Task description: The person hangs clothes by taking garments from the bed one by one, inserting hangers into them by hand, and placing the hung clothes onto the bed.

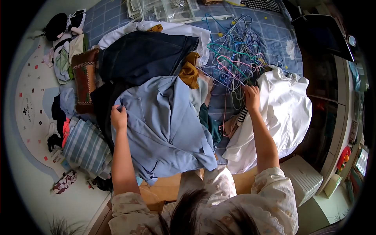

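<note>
My left hand (118,116) is closed on the edge of a light blue shirt (164,125), which lies spread and creased in front of me. To the right, my right hand (252,98) has its fingers closed on a thin clothes hanger (224,80) at the near edge of a tangled heap of hangers (239,51). A white shirt (284,109) lies beside that hand and partly under the forearm. Behind the blue shirt are a dark navy garment (145,55) and a mustard cloth (190,72).
A brown patterned cushion (84,80) and a blue checked cloth (86,145) lie at the left among other clothes. Clear plastic items (168,9) sit at the back of the blue bedspread (103,17). A screen (323,35) stands back right, a white ridged box (301,178) front right.
</note>
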A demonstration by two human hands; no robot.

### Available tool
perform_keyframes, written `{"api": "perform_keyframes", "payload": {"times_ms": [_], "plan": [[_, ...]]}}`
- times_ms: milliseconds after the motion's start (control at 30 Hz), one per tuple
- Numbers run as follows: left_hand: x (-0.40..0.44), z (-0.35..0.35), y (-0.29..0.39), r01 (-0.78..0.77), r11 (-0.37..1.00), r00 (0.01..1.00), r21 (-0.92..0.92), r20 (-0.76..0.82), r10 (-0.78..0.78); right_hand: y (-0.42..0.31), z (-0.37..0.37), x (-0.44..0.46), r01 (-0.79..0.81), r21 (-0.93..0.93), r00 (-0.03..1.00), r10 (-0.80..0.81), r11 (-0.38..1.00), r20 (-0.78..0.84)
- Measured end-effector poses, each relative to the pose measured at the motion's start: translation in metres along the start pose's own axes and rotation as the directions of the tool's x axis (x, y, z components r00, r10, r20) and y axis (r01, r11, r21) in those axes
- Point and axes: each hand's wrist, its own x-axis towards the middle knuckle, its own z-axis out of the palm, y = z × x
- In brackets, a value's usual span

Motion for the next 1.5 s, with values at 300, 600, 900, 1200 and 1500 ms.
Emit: {"api": "perform_keyframes", "payload": {"times_ms": [300,600,900,1200,1500], "plan": [[0.016,-0.022,-0.010,-0.010,0.990,0.999,-0.140,-0.052,0.003,0.024,-0.022,-0.066,-0.265,-0.017,0.959,0.262,0.964,-0.105],[0.025,0.004,-0.024,-0.073,0.966,0.997,-0.246,-0.023,0.070,-0.051,-0.022,-0.044,0.161,0.143,0.967,-0.185,0.977,0.176],[0.034,0.004,-0.052,0.074,0.913,0.983,-0.401,-0.124,-0.134,-0.125,0.049,0.025,-0.481,0.767,0.844,0.460,0.425,0.275],[-0.022,-0.073,0.007,-0.112,0.969,0.992,-0.219,-0.086,0.095,-0.153,-0.007,-0.056,-0.428,0.628,0.904,0.302,0.649,0.304],[-0.101,-0.156,0.048,-0.312,0.930,0.938,-0.194,-0.216,0.270,-0.198,-0.144,-0.059,0.120,0.382,0.834,-0.302,0.916,0.462]]}}
